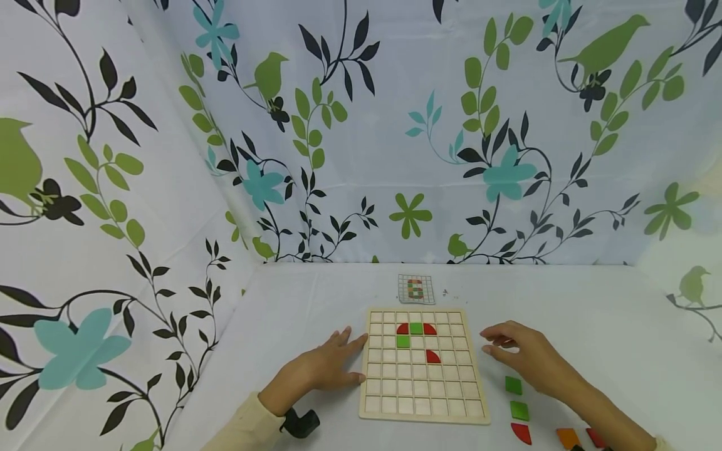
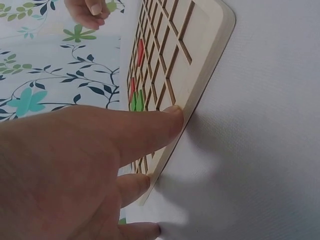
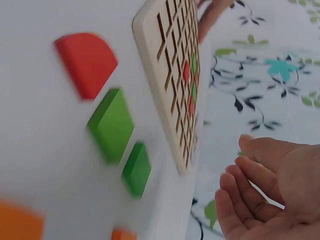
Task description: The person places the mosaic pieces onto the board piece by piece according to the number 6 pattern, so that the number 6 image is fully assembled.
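A wooden grid board (image 1: 423, 401) lies on the white table. It holds two green squares (image 1: 416, 328) and three red quarter-round pieces (image 1: 432, 356) in its upper rows. My left hand (image 1: 352, 358) lies flat beside the board, and its straight fingers (image 2: 150, 130) press against the board's left edge (image 2: 200, 65). My right hand (image 1: 496, 347) hovers just off the board's right edge, with relaxed fingers (image 3: 250, 185) that hold nothing. Beside that hand lie loose green squares (image 1: 513, 385) (image 3: 112, 125) and a red piece (image 1: 521, 433) (image 3: 87, 62).
A small pattern card (image 1: 416, 289) lies behind the board. An orange piece (image 1: 568, 438) and another red one (image 1: 595, 437) sit at the front right. Floral cloth walls (image 1: 361, 156) close off the back and both sides of the table.
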A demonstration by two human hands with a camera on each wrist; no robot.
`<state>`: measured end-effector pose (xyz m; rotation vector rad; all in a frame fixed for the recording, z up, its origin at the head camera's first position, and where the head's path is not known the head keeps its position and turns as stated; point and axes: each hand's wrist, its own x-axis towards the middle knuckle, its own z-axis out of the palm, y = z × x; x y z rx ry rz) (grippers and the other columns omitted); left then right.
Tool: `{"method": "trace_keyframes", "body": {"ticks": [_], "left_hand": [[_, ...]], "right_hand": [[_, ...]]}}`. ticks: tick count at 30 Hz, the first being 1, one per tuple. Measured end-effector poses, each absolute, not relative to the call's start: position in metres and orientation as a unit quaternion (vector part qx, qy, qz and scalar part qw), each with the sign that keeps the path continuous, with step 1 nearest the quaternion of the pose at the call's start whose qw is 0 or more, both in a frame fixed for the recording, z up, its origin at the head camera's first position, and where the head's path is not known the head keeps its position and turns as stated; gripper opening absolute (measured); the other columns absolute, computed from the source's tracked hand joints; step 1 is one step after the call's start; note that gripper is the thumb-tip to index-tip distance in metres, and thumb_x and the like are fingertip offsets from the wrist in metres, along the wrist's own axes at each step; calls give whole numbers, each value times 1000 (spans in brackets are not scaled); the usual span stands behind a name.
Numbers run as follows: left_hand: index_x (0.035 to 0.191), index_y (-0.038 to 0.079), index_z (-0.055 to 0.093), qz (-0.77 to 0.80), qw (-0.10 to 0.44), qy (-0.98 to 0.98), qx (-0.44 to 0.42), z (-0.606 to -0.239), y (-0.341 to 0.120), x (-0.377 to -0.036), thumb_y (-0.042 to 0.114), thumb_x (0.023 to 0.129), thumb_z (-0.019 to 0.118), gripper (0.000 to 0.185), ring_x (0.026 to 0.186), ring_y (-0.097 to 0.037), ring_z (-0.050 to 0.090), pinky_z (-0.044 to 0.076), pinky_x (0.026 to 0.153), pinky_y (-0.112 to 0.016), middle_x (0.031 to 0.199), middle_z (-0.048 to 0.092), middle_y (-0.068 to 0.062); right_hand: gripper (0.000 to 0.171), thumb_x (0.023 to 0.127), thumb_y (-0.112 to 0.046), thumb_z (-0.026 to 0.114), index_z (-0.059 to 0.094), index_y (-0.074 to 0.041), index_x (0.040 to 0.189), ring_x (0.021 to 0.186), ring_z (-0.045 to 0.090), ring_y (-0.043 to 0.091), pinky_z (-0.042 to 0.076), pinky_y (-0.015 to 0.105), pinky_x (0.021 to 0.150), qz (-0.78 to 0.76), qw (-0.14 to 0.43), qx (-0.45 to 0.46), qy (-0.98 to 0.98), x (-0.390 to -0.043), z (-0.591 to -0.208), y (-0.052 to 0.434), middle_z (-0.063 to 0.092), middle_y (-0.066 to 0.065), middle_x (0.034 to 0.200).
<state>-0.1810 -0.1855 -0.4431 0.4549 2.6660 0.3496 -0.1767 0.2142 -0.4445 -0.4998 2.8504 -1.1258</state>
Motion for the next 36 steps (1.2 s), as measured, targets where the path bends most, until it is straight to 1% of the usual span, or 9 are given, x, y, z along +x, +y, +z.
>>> {"method": "trace_keyframes", "body": {"ticks": [6, 8, 11, 18, 20, 24, 26, 32, 36], "left_hand": [[159, 25, 33, 126, 209, 956, 162, -444, -185, -181, 51, 92, 68, 80, 148, -37, 19, 32, 108, -62, 163, 22, -14], [159, 26, 32, 125, 209, 956, 161, -444, -186, -181, 52, 92, 67, 80, 149, -36, 18, 32, 109, -62, 163, 22, -14], [159, 25, 32, 126, 208, 957, 159, -442, -186, -181, 51, 93, 67, 79, 149, -37, 18, 32, 108, -62, 163, 21, -14], [159, 24, 32, 131, 208, 955, 164, -442, -188, -181, 51, 93, 67, 79, 149, -37, 18, 32, 108, -64, 163, 21, -14], [159, 24, 32, 132, 208, 955, 167, -443, -187, -181, 51, 93, 67, 79, 149, -37, 18, 32, 108, -63, 163, 21, -15], [159, 24, 32, 131, 206, 955, 168, -445, -187, -182, 51, 93, 67, 79, 149, -37, 18, 32, 109, -62, 163, 21, -15], [159, 25, 32, 131, 205, 955, 168, -445, -187, -182, 52, 93, 67, 79, 149, -37, 18, 32, 108, -62, 163, 21, -14], [159, 25, 33, 137, 204, 955, 164, -445, -187, -181, 51, 93, 67, 79, 149, -37, 18, 31, 109, -62, 163, 22, -14], [159, 25, 32, 140, 206, 955, 162, -446, -188, -180, 51, 93, 67, 79, 149, -37, 18, 30, 109, -62, 163, 22, -14]], "right_hand": [[47, 93, -40, 72, 64, -8, 127, 106, 63, 26, 57, 32, 82, -377, 42, -128, 916, -167, -449, 257, 66, 7, 122], [48, 93, -41, 72, 64, -9, 127, 107, 62, 25, 56, 29, 82, -369, 45, -126, 920, -164, -452, 268, 66, 6, 123], [48, 92, -40, 72, 63, -10, 128, 109, 61, 25, 55, 32, 84, -358, 55, -129, 923, -162, -459, 282, 65, 5, 124], [53, 86, -46, 77, 65, -15, 128, 113, 59, 23, 52, 32, 90, -323, 93, -99, 936, -156, -477, 295, 65, -1, 126], [54, 86, -43, 78, 65, -14, 128, 114, 57, 23, 52, 38, 92, -321, 101, -98, 937, -155, -481, 296, 64, 1, 127], [55, 83, -41, 80, 65, -13, 128, 111, 57, 21, 52, 38, 93, -305, 98, -102, 942, -154, -484, 295, 63, 0, 126], [54, 82, -39, 81, 65, -14, 126, 109, 57, 19, 52, 35, 92, -286, 88, -112, 948, -153, -484, 294, 63, -2, 125], [45, 84, -28, 81, 67, -9, 122, 106, 58, 22, 50, 49, 95, -278, 90, -109, 950, -152, -483, 294, 63, 1, 121], [38, 85, -21, 81, 68, -11, 119, 103, 58, 21, 51, 48, 93, -283, 87, -102, 950, -150, -485, 294, 63, 0, 118]]}}
